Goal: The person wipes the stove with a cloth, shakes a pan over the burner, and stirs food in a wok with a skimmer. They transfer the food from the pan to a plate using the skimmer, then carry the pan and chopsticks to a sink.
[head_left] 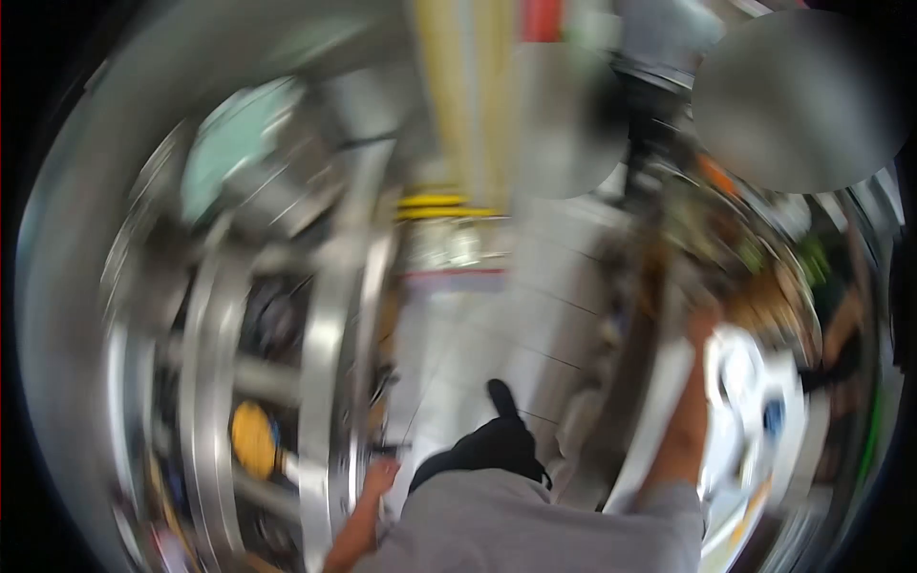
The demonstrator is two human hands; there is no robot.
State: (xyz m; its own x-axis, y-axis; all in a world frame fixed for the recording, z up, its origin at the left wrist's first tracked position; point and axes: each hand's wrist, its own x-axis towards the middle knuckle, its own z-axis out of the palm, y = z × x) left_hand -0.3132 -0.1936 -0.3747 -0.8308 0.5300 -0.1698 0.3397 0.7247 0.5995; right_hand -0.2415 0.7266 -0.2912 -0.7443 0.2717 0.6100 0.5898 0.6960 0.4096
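Motion blur smears much of the view. My left hand [381,475] is low beside the edge of the steel counter [328,353] on the left, near a small dark bar-like thing [390,448]; whether it grips this cannot be made out. Reaching forward on the right, my right hand [704,323] is over or beside the far end of a white surface [731,449], near blurred brown and green items [759,301]. Its fingers are too smeared to read.
Tiled floor [516,325] runs between the counters. A yellow-striped column [468,105] stands ahead. A yellow object [253,439] lies at left. Large round grey shapes [802,100] are at upper right. Part of another person [664,43] shows at the top.
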